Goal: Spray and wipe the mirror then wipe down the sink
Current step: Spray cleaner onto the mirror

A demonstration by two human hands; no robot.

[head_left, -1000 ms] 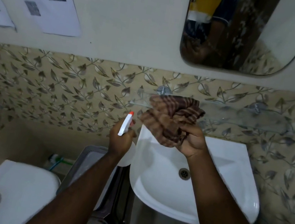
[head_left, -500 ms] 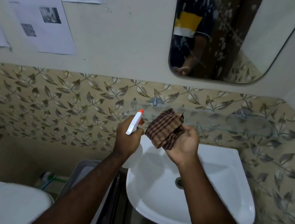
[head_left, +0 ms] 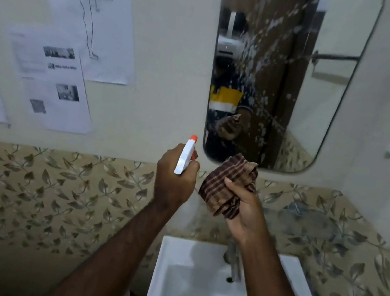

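Left hand (head_left: 175,179) is wrapped tight round the spray bottle (head_left: 185,158), nozzle up toward the mirror (head_left: 329,80). Right hand (head_left: 243,207) bunches the checked cloth (head_left: 223,186) just below the glass. Droplets already fleck the mirror; wiping it looks next, and the sink (head_left: 181,287) below is untouched by the cloth.

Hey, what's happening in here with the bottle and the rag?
A person is cleaning the bathroom mirror. The left hand holds a white spray bottle with its orange nozzle aimed up at the glass, which is spotted with droplets. The right hand grips a bunched checked cloth just below the mirror, not touching the glass. The white sink below sits untouched.
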